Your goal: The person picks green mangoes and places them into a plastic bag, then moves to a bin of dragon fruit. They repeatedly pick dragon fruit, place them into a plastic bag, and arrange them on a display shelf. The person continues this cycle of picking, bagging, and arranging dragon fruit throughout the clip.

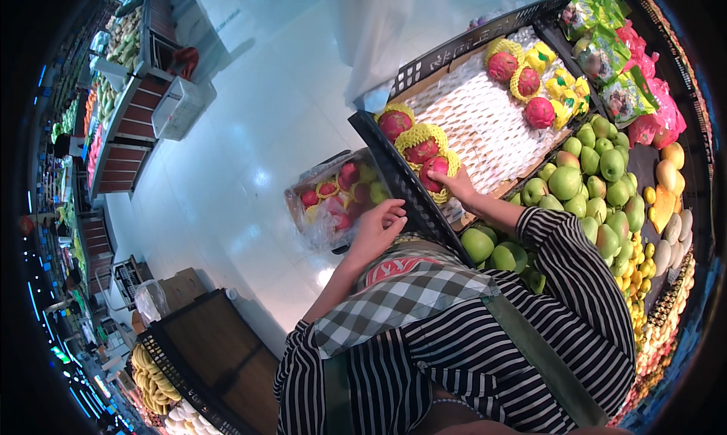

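My right hand (458,186) grips a pink dragon fruit (434,171) in a yellow foam net, at the near-left corner of a display bin lined with white netted padding (471,117). Two more netted dragon fruits, a middle one (421,150) and a farther one (396,124), sit in a row beyond it, along the bin's black side wall (400,179). My left hand (381,226) holds nothing, its fingers loosely bent and slightly apart. It hovers beside that wall, over the near edge of a box (292,202) on the floor side, with dragon fruits and clear plastic in it.
More dragon fruits (503,66) and yellow-wrapped fruits (562,91) lie at the bin's far right. Green pears (602,179) are heaped to the right, with bagged fruit (616,66) behind. A dark display stand (216,350) and bananas (150,378) are at lower left.
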A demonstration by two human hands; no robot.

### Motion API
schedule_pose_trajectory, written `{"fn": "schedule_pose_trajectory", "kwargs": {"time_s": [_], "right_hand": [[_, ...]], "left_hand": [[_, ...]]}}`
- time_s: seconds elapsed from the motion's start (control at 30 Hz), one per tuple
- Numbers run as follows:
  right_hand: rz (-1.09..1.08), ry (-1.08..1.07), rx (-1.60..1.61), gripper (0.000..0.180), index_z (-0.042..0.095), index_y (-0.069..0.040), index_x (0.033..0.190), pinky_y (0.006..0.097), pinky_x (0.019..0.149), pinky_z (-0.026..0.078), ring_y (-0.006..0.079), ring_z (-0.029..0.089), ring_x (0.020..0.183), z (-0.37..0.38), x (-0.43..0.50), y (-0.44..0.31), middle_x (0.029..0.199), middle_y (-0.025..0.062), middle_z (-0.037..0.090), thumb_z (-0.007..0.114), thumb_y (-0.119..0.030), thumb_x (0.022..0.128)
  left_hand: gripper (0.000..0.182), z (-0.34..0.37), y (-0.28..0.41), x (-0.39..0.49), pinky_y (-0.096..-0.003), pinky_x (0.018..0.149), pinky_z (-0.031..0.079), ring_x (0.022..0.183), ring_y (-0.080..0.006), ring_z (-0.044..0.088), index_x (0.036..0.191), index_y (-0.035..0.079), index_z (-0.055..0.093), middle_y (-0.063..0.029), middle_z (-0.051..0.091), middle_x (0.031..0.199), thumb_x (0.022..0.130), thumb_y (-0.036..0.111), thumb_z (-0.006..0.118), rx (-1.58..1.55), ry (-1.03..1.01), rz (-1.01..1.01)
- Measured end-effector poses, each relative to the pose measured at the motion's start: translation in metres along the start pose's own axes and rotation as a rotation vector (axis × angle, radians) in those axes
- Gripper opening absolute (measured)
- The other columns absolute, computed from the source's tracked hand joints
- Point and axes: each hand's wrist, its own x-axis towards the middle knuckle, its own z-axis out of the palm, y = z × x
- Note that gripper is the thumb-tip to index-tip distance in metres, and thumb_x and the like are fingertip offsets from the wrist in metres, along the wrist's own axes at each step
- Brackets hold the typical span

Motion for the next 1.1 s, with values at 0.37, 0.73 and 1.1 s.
{"fn": "schedule_pose_trajectory", "kwargs": {"time_s": [0.37, 0.73, 1.1], "right_hand": [[0.283, -0.321, -0.079, 0.066, 0.047, -0.005, 0.123, 0.0319, 0.064, 0.054, 0.0196, 0.064, 0.086, -0.032, -0.005, -0.013, 0.106, 0.0103, 0.061, 0.067, -0.050, 0.079], [0.437, -0.364, -0.298, 0.079, 0.043, -0.008, 0.127, 0.0381, 0.078, 0.049, 0.0235, 0.062, 0.091, -0.038, 0.003, -0.016, 0.116, 0.0104, 0.057, 0.061, -0.065, 0.075], [0.162, -0.271, -1.073, 0.085, 0.050, 0.017, 0.111, 0.0355, 0.076, 0.050, 0.0276, 0.061, 0.090, -0.061, 0.011, -0.046, 0.086, 0.0249, 0.060, 0.060, -0.061, 0.078]], "left_hand": [[0.033, -0.020, -0.020, -0.018, -0.0241, 0.077, 0.045, 0.087, -0.0099, 0.057, 0.118, 0.003, 0.055, -0.0043, 0.063, 0.097, 0.086, 0.008, 0.062, -0.016, 0.091, -0.062], [0.032, -0.049, -0.085, -0.052, -0.0275, 0.073, 0.049, 0.081, -0.0137, 0.062, 0.114, 0.003, 0.056, -0.0080, 0.065, 0.089, 0.084, 0.012, 0.064, 0.135, 0.298, -0.132], [0.034, -0.076, -0.198, -0.103, -0.0291, 0.065, 0.050, 0.069, -0.0181, 0.063, 0.110, 0.004, 0.058, -0.0103, 0.064, 0.083, 0.079, 0.017, 0.067, 0.299, 0.374, -0.344]]}}
